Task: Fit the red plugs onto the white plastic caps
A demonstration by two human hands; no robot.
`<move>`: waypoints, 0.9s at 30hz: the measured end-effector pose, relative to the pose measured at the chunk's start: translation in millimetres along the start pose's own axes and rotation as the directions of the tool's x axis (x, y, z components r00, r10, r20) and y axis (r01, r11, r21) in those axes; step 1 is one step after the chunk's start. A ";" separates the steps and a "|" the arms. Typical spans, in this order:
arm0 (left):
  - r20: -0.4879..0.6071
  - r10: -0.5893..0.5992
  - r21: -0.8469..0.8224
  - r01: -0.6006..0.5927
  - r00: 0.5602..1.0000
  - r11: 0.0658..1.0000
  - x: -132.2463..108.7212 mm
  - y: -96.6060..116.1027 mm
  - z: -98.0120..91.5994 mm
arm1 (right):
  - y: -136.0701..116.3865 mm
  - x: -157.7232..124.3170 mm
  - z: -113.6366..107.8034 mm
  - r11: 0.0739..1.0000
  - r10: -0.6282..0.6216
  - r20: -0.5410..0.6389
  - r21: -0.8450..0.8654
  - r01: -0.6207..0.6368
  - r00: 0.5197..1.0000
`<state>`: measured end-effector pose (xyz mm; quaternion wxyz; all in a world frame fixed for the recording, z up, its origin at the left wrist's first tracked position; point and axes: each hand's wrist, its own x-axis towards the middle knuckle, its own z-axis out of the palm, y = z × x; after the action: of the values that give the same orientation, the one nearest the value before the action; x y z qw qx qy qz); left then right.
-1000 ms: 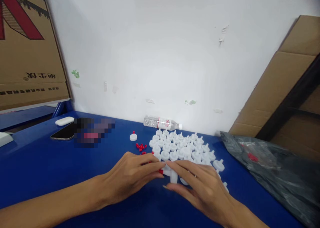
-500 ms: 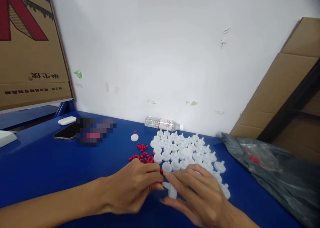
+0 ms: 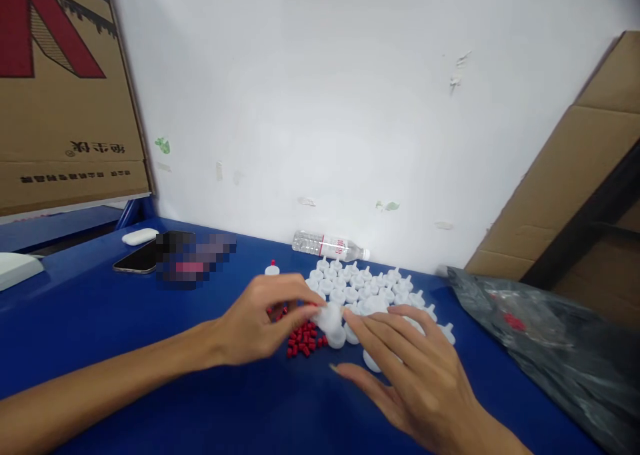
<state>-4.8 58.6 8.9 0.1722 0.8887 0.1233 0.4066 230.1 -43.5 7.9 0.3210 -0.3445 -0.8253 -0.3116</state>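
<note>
My left hand (image 3: pixel 270 318) pinches a white spouted cap (image 3: pixel 329 318), blurred, between thumb and index finger. It is over the near left edge of the group of white spouted caps (image 3: pixel 357 280). My right hand (image 3: pixel 410 372) is open beside it, thumb apart from the fingers, with the index fingertip close to the held cap; I cannot tell whether they touch. Small red caps (image 3: pixel 301 340) lie loose below my left hand, partly covered by it. Behind that hand stands a white cap with a red tip (image 3: pixel 272 268).
A clear plastic bottle (image 3: pixel 330 245) lies against the wall. At the left are a phone (image 3: pixel 135 258), a white case (image 3: pixel 140 236) and a pixelated patch. A grey plastic bag (image 3: pixel 540 348) with a clear packet on it is at the right. Cardboard (image 3: pixel 555 162) leans behind it.
My left hand has moved up and away from me with the white cap, which was between both hands before. My right hand has let go of it, its fingers now apart.
</note>
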 end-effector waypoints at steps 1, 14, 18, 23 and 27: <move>-0.040 -0.042 0.043 0.043 0.998 0.998 2.1 -5.5 -5.6 | 1.9 -0.7 -0.4 1.000 0.021 0.012 -0.005 -0.021 1.000; 0.365 -0.309 0.744 -0.075 0.878 0.664 4.3 -68.5 -52.3 | 8.6 -16.0 17.1 0.986 0.089 0.380 0.098 -0.136 0.921; 0.358 -0.308 0.735 -0.062 0.881 0.676 4.4 -66.4 -50.7 | 8.2 -15.8 17.2 0.975 0.099 0.446 0.136 -0.176 0.890; 0.371 -0.268 0.655 -0.046 0.889 0.754 4.0 -60.1 -44.3 | 6.0 -17.0 18.4 0.970 0.088 0.434 0.167 -0.176 0.897; 0.376 -0.256 0.606 -0.027 0.890 0.795 -1.3 -66.9 -38.8 | 7.1 -16.4 15.9 0.972 0.097 0.362 0.167 -0.167 0.927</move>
<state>-40.7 126.9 4.5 -0.0675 0.9559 0.2575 0.1242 239.6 -33.8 -11.7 0.2208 -0.4164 -0.8707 -0.1405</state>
